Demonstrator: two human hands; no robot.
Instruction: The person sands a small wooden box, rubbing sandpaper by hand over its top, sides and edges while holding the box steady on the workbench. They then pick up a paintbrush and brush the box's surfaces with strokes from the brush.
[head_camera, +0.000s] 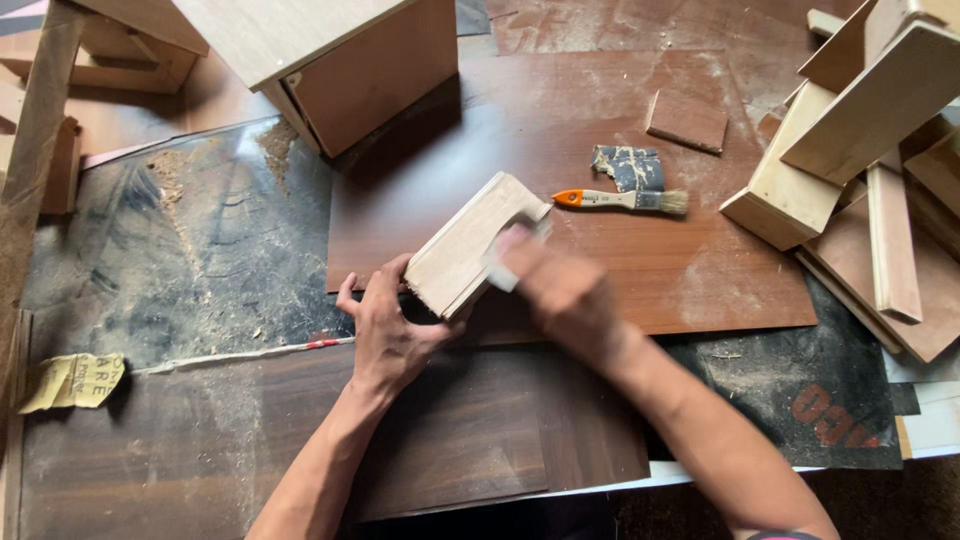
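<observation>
My left hand (388, 335) grips the near end of a pale wooden block (470, 238) that lies tilted on a reddish-brown board (600, 130). My right hand (560, 290) is blurred and presses a small whitish piece, possibly sandpaper (503, 272), against the block's right side. A paintbrush (620, 200) with an orange and pale handle lies just right of the block, next to a stained scrap of cloth or paper (630, 165).
A wooden box (340, 60) stands at the back. Stacked wood offcuts (860, 150) fill the right side. A small square board (687, 120) lies behind the brush. A yellow sandpaper scrap (72, 380) sits at the left, and sawdust covers a dark sheet (180, 250).
</observation>
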